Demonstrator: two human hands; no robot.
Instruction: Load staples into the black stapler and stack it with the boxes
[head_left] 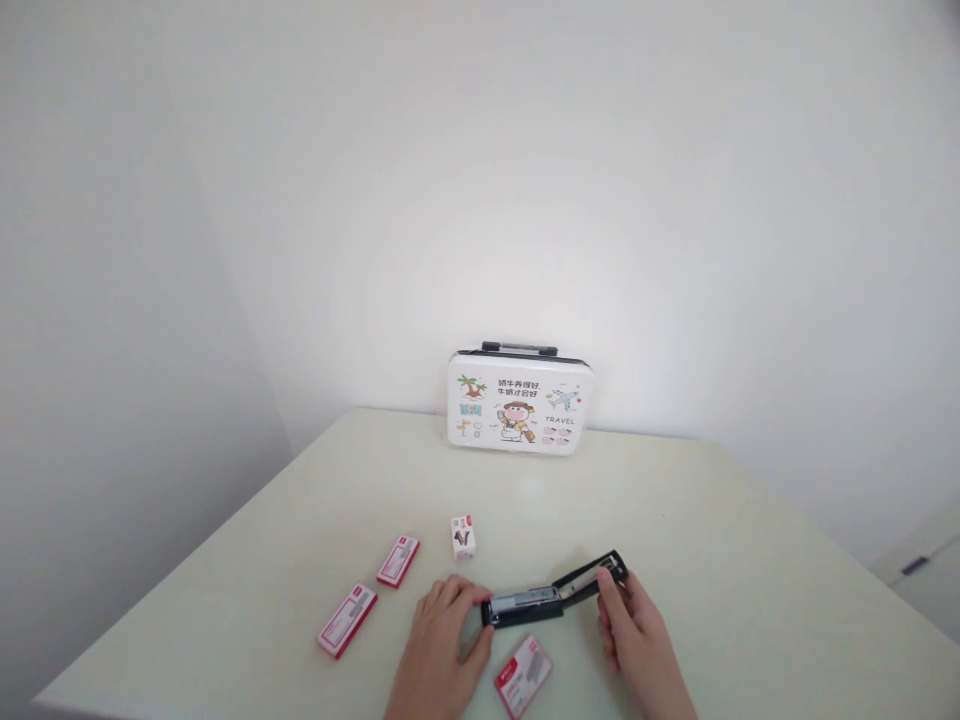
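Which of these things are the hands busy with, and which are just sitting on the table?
Busy with:
left hand and right hand holding the opened black stapler
red staple box lying between the hands

Just lying about:
two red staple boxes
small white box
cartoon suitcase against the wall

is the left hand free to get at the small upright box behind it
Probably not yet: the left hand holds the black stapler. The small box stands apart with bare table between.
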